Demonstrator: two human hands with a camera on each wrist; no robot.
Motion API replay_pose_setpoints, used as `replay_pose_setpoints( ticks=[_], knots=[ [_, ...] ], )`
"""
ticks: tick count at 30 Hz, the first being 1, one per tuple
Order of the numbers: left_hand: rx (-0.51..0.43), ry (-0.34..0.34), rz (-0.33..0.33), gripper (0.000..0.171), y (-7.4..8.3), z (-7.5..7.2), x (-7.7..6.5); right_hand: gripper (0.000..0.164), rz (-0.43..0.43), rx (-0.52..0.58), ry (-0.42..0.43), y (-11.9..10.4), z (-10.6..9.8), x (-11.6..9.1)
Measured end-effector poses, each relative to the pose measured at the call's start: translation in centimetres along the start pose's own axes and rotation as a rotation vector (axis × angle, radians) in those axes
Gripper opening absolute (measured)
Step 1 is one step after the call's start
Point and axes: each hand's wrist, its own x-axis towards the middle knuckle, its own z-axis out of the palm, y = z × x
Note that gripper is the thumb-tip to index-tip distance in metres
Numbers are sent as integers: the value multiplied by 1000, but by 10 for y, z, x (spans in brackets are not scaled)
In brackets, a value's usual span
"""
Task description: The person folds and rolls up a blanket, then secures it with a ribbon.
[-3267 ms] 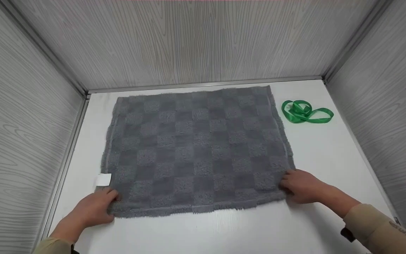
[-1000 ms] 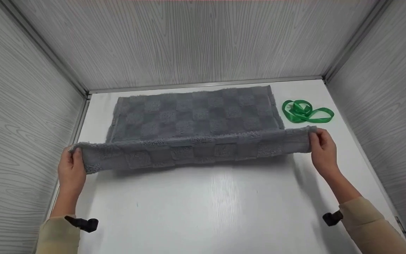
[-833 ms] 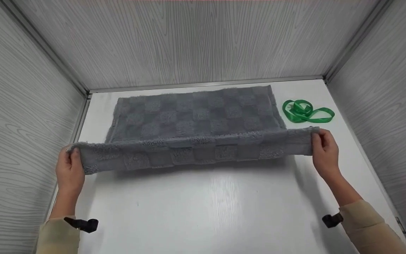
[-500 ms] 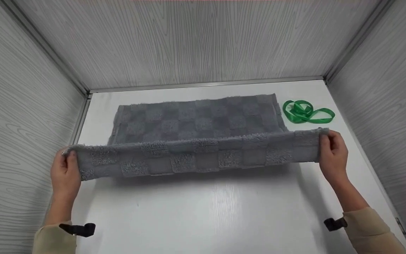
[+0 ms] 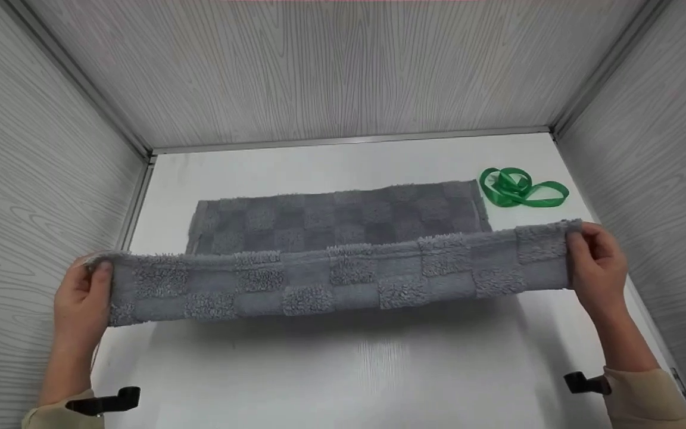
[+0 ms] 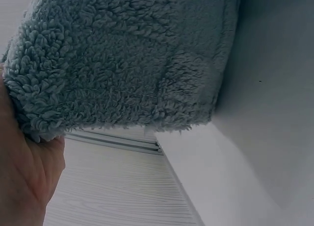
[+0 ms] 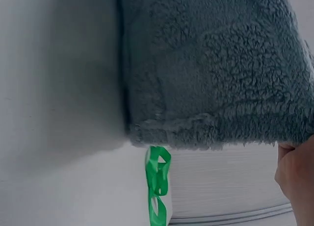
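From my end, the head view takes in a back wall [image 5: 343, 65] of pale wood-grain panel, with a left wall [image 5: 39, 208] and a right wall [image 5: 652, 149] of the same grain, making a three-sided booth. Inside it I have a white tabletop [image 5: 343, 381], glossy enough to throw back a streak of light, and a metal strip [image 5: 343, 140] runs along its far edge.

The grey checkered cloth [image 5: 331, 268] spans the middle: its far part lies on the tabletop, while a near band is raised, stretched between the two hands and shadowing the surface below. Its plush squares alternate with flatter ones.

I see the left hand [image 5: 81, 304] pinching one end of the band between thumb and fingers, and the right hand [image 5: 599, 268] pinching the other end the same way, a little higher in my view. Beige sleeves [image 5: 646, 396] cover the forearms. A looped green ribbon [image 5: 504, 195] lies on the tabletop just beside the cloth's far right corner. Small black mounts [image 5: 105, 403] jut inward at the cuffs.
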Motion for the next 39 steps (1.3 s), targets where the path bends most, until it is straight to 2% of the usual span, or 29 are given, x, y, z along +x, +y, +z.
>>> replay_pose_setpoints(
  ticks=[2, 4, 13, 18, 23, 27, 29, 33, 36, 39],
  knots=[
    [-35, -8, -3, 21, 1, -3, 0, 15, -4, 53, -1, -2, -3, 0],
    [-25, -19, -10, 20, 1, -4, 2, 15, -7, 65, -8, -2, -4, 2],
    [138, -80, -89, 25, -9, 4, 21, 19, 65, -94, -93, 9, 4, 15],
    [159, -141, -103, 32, -13, 13, 33, 19, 96, -74, -133, 17, 9, 28],
    [153, -199, -137, 41, -13, 21, 46, 21, 100, -112, -179, 27, 12, 42],
    [133, -176, -211, 43, -13, 28, 60, 21, 125, -112, -188, 34, 16, 57],
    [81, -152, -258, 43, -13, 33, 69, 20, 145, -122, -188, 36, 19, 64],
    [-14, -119, -342, 53, -11, 43, 86, 19, 181, -171, -175, 40, 26, 77],
    [-14, -108, -369, 59, -10, 52, 96, 23, 196, -247, -170, 42, 33, 87],
    [39, -105, -363, 58, -10, 59, 105, 27, 212, -327, -174, 45, 39, 96]
  ],
)
